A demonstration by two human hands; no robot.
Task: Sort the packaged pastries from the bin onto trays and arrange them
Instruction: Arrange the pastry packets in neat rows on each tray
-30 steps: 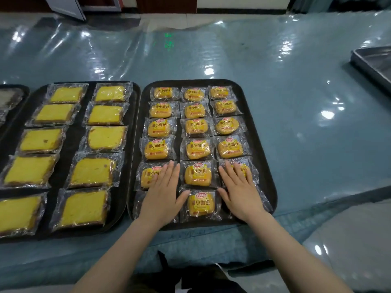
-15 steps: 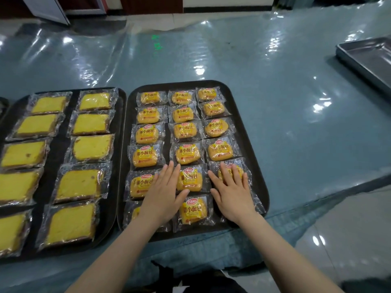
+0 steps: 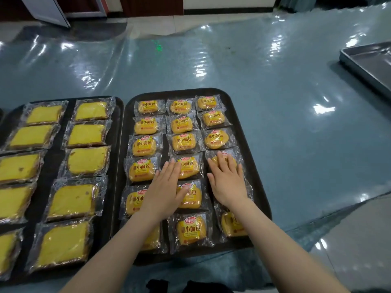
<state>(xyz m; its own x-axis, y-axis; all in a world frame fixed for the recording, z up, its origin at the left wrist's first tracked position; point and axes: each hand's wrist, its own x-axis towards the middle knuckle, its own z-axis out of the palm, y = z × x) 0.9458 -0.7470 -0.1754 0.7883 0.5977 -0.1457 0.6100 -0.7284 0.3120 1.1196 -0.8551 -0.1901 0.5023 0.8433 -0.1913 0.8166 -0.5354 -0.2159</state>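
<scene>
Both hands lie flat, fingers straight, holding nothing: left hand (image 3: 167, 191) and right hand (image 3: 227, 182) press clear-wrapped yellow buns (image 3: 187, 168) on the black plastic tray (image 3: 259, 187), rows running straight away from them.

A tabletop (image 3: 243, 66) covered by a glossy, wrinkled blue-grey plastic sheet fills most of the frame, catching white glints of overhead light and one small green reflection (image 3: 157, 47) near the upper middle. Beyond its far edge, pale floor tiles (image 3: 152, 26) meet a dark baseboard (image 3: 228, 11) under a light wall. A grey door panel (image 3: 45, 9) stands in the upper left. More pale, shiny floor shows at the lower right.
</scene>
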